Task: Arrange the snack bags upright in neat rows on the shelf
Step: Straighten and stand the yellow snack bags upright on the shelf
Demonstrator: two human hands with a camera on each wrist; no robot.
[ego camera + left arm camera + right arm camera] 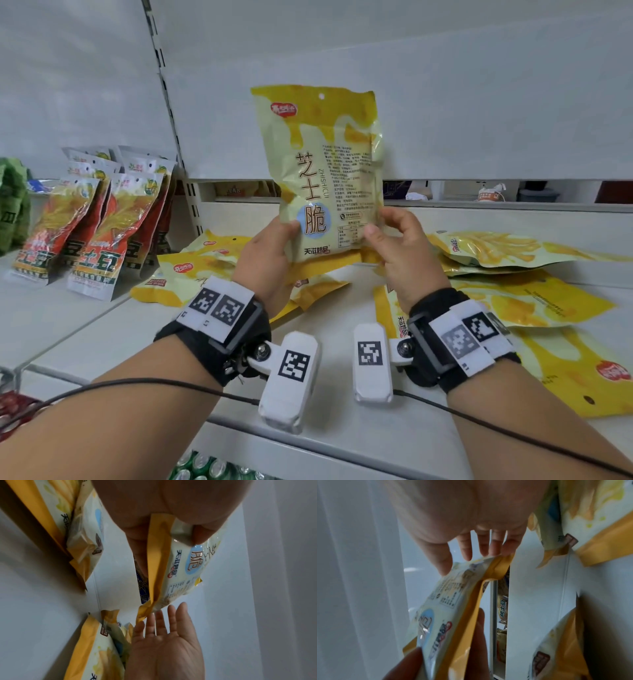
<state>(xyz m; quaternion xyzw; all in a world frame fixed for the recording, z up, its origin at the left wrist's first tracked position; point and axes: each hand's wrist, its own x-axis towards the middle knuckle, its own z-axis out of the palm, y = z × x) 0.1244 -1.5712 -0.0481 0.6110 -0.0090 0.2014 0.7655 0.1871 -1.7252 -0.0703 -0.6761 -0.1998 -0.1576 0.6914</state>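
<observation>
A yellow bag (323, 178) stands upright in the air above the white shelf (102, 329), printed back toward the camera, hang hole at the top. The left hand (265, 255) holds its lower left corner: the left wrist view shows the thumb (199, 535) pressed on the face and the fingers behind the gold bottom fold, so this grip is clamped on the bag. The right hand (407, 253) is at the lower right corner. Its thumb (375, 236) lies against the front. In the wrist views its fingers (485, 545) are straight and spread, tips near the bag's bottom edge, not curled round it, so this grip is apart.

Under and beside the held bag, more yellow bags lie flat on the shelf: a heap on the left (191, 267) and a larger spread on the right (534, 298), overlapping one another. Further left, on the next shelf section, red bags (92, 226) stand upright in rows, leaning slightly back. A green pack (13, 202) is at the far left edge. Both wrists wear black straps with white marker tags (219, 305).
</observation>
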